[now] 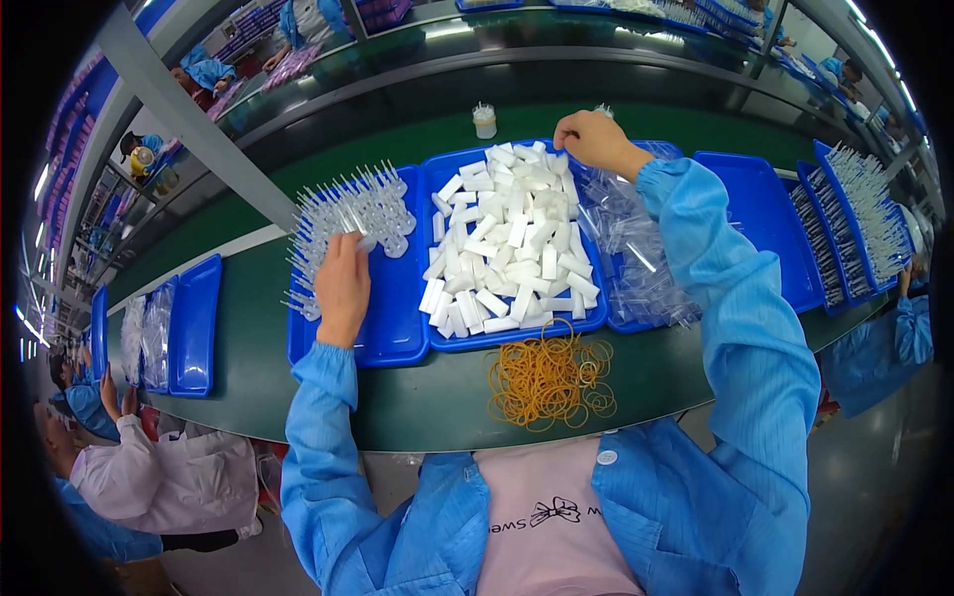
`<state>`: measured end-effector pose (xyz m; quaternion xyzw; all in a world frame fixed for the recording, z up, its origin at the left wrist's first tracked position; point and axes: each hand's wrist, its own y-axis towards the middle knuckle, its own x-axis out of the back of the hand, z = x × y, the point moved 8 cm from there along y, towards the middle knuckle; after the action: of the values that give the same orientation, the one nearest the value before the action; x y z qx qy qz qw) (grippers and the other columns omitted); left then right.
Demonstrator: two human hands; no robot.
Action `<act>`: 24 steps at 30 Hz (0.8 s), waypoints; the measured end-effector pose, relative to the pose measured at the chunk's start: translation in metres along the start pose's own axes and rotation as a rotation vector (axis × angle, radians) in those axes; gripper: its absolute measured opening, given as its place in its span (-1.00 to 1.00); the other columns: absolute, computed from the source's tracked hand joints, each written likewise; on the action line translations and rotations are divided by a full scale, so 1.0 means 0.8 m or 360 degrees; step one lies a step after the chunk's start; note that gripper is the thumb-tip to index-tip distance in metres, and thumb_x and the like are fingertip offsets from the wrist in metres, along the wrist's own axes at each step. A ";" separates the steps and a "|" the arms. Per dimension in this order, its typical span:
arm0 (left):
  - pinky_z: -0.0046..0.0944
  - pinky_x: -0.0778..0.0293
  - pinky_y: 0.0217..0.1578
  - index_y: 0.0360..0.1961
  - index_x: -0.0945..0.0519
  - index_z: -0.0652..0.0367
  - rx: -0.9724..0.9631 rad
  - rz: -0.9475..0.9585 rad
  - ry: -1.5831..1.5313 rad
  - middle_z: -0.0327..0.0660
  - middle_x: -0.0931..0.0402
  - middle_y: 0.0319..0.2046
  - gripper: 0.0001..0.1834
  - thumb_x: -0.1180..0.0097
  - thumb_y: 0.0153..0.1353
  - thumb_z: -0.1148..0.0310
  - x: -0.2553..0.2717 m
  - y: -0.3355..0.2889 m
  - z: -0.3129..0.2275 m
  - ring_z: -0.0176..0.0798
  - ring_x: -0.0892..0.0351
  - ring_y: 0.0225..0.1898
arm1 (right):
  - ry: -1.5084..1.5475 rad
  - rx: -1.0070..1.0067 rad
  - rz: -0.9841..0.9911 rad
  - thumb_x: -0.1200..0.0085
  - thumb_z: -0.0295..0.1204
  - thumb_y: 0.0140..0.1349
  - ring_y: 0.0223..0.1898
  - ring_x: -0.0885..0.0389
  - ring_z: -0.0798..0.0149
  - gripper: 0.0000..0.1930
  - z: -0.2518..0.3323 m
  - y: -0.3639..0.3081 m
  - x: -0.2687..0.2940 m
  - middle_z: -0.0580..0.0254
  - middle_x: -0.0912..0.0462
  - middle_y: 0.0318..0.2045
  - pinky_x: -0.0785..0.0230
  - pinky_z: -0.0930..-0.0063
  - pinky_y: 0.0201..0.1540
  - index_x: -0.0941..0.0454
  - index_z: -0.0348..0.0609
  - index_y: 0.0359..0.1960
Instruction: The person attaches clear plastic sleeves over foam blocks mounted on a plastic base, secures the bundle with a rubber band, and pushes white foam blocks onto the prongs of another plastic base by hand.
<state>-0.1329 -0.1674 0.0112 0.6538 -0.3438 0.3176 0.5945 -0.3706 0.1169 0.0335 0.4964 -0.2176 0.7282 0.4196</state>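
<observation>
My left hand (343,288) reaches over the left blue tray (388,343), its fingers closed at a clear, whitish plastic piece. Many such pieces with thin upright stems (348,209) are heaped around the fingertips. White rectangular blocks (512,238) fill the middle blue tray (462,343). At that tray's far right corner is my right hand (596,141), fingers bent and pressed together; whatever they hold is hidden. Under my right forearm lie clear plastic sleeves (636,248) in another blue tray (661,149). Loose tan rubber bands (550,377) lie in front of the middle tray.
A small jar (484,121) with thin items stands behind the middle tray. At right are another blue tray (765,223) and stacked trays of stemmed pieces (860,214). A grey post (194,119) slants down at left. Co-workers sit on both sides, one in a white jacket (169,477).
</observation>
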 end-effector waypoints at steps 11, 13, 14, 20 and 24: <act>-0.33 -0.53 -0.18 -0.07 -0.45 0.27 0.0983 -0.0302 -0.2120 -0.15 -0.50 -0.21 -0.68 -0.17 0.15 0.44 0.039 -0.075 -0.041 -0.25 -0.57 -0.21 | 0.0153 0.0275 -0.0030 -0.08 -0.58 -0.05 -0.24 -0.55 0.18 -0.64 0.003 -0.027 -0.014 0.11 -0.54 -0.20 -0.42 0.39 -0.23 -0.53 -0.11 -0.12; -0.36 -0.50 -0.20 -0.14 -0.43 0.28 0.0997 -0.0335 -0.2283 -0.17 -0.52 -0.25 -0.70 -0.22 0.11 0.48 0.043 -0.081 -0.055 -0.29 -0.58 -0.25 | -0.0055 0.0324 0.0052 -0.10 -0.53 -0.06 -0.15 -0.55 0.09 -0.71 0.012 -0.023 -0.020 0.12 -0.59 -0.24 -0.40 0.36 -0.13 -0.56 -0.11 -0.22; -0.36 -0.50 -0.20 -0.18 -0.41 0.24 0.1040 -0.0308 -0.2269 -0.18 -0.51 -0.28 -0.72 -0.22 0.11 0.48 0.044 -0.083 -0.061 -0.30 -0.58 -0.26 | -0.0046 0.0323 0.0060 -0.10 -0.53 -0.06 -0.15 -0.55 0.09 -0.71 0.013 -0.019 -0.023 0.12 -0.59 -0.24 -0.40 0.36 -0.13 -0.56 -0.11 -0.22; -0.32 -0.51 -0.19 -0.20 -0.41 0.19 0.1032 -0.0156 -0.2267 -0.18 -0.51 -0.26 -0.69 -0.26 0.08 0.42 0.042 -0.094 -0.083 -0.27 -0.57 -0.23 | -0.0088 0.0188 0.0088 -0.04 -0.55 -0.03 -0.20 -0.57 0.08 -0.76 0.008 -0.006 -0.041 0.08 -0.61 -0.28 -0.40 0.35 -0.15 -0.57 -0.09 -0.26; -0.30 -0.52 -0.19 -0.20 -0.41 0.19 0.1036 -0.0069 -0.2370 -0.18 -0.50 -0.26 -0.68 -0.26 0.07 0.43 0.041 -0.091 -0.100 -0.28 -0.57 -0.24 | 0.0002 0.0235 -0.0034 -0.03 -0.55 -0.04 -0.25 -0.59 0.08 -0.80 0.000 0.006 -0.043 0.10 -0.63 -0.34 -0.41 0.34 -0.18 -0.57 -0.09 -0.32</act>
<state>-0.0545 -0.0858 0.0049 0.8403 -0.5267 -0.1281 -0.0040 -0.3693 0.1009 0.0030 0.5277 -0.1578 0.7381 0.3897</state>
